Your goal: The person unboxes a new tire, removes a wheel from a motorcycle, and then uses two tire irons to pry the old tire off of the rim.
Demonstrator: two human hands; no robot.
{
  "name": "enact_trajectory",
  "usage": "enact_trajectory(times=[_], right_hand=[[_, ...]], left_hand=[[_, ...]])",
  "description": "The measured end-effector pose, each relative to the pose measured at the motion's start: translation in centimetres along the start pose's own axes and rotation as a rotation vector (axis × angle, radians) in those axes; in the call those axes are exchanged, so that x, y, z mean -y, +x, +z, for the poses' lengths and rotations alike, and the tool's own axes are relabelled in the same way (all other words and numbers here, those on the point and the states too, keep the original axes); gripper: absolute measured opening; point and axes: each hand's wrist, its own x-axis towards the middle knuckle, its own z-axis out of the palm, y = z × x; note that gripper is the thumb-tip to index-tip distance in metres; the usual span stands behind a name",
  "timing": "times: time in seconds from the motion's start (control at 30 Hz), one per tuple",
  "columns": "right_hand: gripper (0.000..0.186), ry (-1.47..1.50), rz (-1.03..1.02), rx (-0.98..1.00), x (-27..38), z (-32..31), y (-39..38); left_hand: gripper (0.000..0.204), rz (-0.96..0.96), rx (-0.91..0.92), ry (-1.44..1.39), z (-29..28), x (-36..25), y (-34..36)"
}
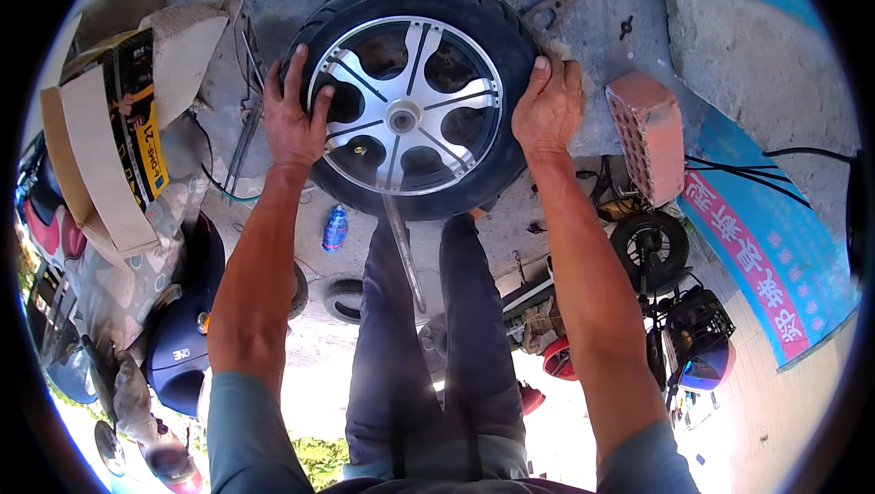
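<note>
A black tyre sits around a silver spoked wheel rim, in front of me at the top middle. My left hand grips the tyre's left side, thumb on the sidewall toward the rim and fingers spread along the rubber. On the opposite side, my right hand clasps the tyre with its thumb on top and its fingers curled at the outer edge. A metal tyre lever points toward me from the near edge of the rim, one end hidden at the tyre.
A red perforated brick stands to the right, near a concrete slab. Left are an open cardboard box and a dark blue scooter. A blue packet and a small tyre lie nearer. A blue banner lies right.
</note>
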Motion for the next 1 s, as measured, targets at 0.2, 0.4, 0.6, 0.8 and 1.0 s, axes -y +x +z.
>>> enact_trajectory(times=[0.2,0.4,0.6,0.8,1.0], right_hand=[[0.04,0.146,-0.129,-0.078,-1.0,1.0,0.9],[0.035,-0.049,-0.086,-0.11,-0.7,1.3,0.3],[0.032,-0.008,-0.046,-0.067,4.4,-0.5,4.2],[0.035,0.047,-0.071,0.062,3.6,0.9,5.0],[0.036,0.124,-0.023,0.102,3.3,1.4,5.0]], left_hand=[[0.062,0.034,-0.009,-0.038,-0.9,-0.4,0.2],[0.063,0.04,0.058,-0.016,0.2,-0.2,0.1],[0.064,0.01,0.045,0.007,0.1,-0.1,0.3],[0.064,-0.019,0.082,-0.022,-0.4,0.1,0.1],[0.064,-0.014,0.084,-0.036,-1.1,0.1,-0.3]])
